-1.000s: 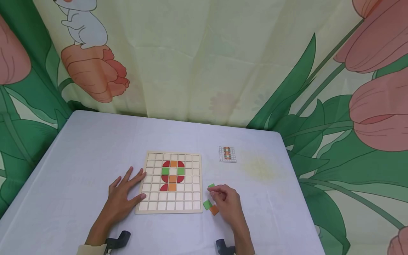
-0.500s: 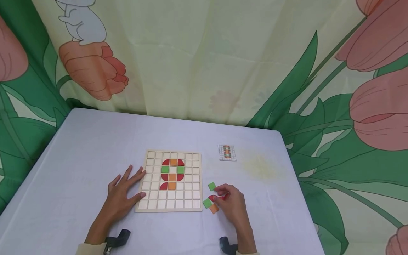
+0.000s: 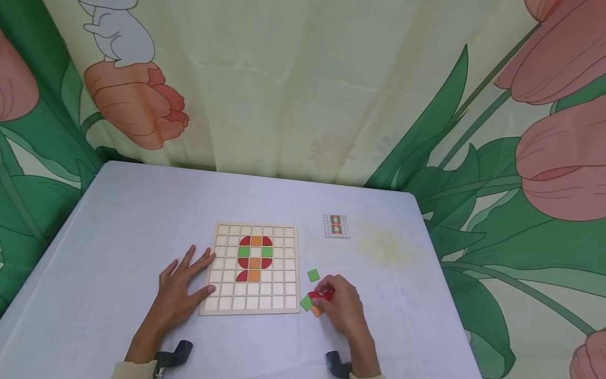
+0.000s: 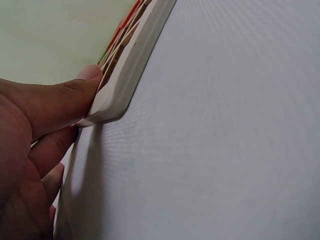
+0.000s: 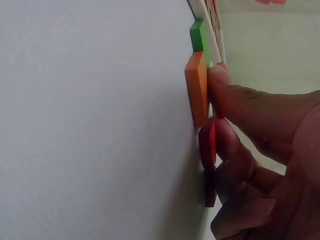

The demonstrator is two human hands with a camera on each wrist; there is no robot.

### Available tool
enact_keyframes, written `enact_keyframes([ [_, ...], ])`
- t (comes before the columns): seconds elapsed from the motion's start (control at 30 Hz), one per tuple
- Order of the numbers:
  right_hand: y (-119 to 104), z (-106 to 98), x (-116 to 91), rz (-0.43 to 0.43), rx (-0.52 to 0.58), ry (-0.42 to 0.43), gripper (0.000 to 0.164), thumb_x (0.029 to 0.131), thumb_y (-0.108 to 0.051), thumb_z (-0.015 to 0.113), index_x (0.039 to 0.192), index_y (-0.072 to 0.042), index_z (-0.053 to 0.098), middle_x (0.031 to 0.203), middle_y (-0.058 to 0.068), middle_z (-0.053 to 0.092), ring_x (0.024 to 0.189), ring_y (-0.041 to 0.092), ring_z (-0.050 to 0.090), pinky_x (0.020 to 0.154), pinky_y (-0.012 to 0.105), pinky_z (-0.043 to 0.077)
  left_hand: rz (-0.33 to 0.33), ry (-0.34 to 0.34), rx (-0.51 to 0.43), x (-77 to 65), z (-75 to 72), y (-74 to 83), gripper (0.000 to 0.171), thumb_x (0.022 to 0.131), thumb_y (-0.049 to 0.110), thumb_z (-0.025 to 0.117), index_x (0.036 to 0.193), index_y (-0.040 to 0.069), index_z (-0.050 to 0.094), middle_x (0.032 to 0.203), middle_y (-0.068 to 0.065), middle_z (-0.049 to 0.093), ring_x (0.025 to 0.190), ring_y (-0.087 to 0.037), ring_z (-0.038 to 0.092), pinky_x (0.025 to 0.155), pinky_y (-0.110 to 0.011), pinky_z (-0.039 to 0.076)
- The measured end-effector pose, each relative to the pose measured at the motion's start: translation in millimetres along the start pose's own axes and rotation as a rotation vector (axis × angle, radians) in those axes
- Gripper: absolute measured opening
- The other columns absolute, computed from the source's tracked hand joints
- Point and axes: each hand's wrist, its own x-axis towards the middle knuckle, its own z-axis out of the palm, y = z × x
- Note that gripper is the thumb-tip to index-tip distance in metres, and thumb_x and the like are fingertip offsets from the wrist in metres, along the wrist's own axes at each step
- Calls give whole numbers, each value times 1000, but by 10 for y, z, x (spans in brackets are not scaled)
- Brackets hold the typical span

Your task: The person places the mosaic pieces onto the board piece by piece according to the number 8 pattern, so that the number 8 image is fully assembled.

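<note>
On the white table, a flat wooden board with rows of little squares. In the middle of the board, going from the far side to the near side: first a red corner, an orange square and another red corner; next two green squares with a plain square between; then red, orange, red again; last, one red on the left with one orange beside it. Touching the left edge of the board, the left hand, with fingers spread wide and thumb on the rim. To the right of the board, near its closest corner, the right hand, made narrow, with thumb and finger pinching a red piece. Down by the same fingers, also right of the board, other red pieces, partly hidden. Just beside the board's right edge, a loose green tile, and right next to it an orange tile. Farther up along that edge, near the board, a second green tile. Past that, up and to the right of the board, a small card with a tiny colored picture in a grid. Behind the board, past the table, a big pale cloth with pink flowers and green leaves.
</note>
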Motion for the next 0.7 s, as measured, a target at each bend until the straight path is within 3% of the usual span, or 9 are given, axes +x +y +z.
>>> enact_keyframes([
  [0.13, 4, 31, 15, -26, 108, 9, 28, 83, -13, 91, 95, -20, 67, 89, -2, 69, 80, 14, 61, 66, 23, 54, 3, 1, 1, 0, 8, -9, 77, 89, 27, 84, 158, 18, 52, 166, -17, 46, 163, -43, 21, 126, -68, 9],
  [0.33, -128, 111, 10, -76, 290, -28, 22, 89, -15, 86, 107, -20, 74, 92, -2, 76, 74, 16, 62, 58, 22, 54, 6, 6, 11, 11, 17, -17, 76, 89, 28, 83, 158, 17, 52, 166, -17, 46, 163, -43, 22, 126, -68, 10],
  [0.47, -272, 216, 11, -95, 318, -34, 17, 90, -16, 86, 104, -22, 78, 91, -5, 79, 70, 15, 60, 54, 22, 49, 5, 8, 4, 5, 18, -20, 76, 89, 28, 83, 157, 17, 52, 166, -17, 46, 163, -44, 21, 126, -69, 9],
  [0.7, -534, 405, 34, -83, 333, 33, 15, 89, -20, 87, 101, -23, 79, 87, -8, 78, 78, 9, 68, 59, 21, 54, -1, 2, 7, 1, 5, -16, 76, 90, 28, 83, 158, 18, 52, 166, -16, 45, 164, -43, 20, 127, -68, 9],
])
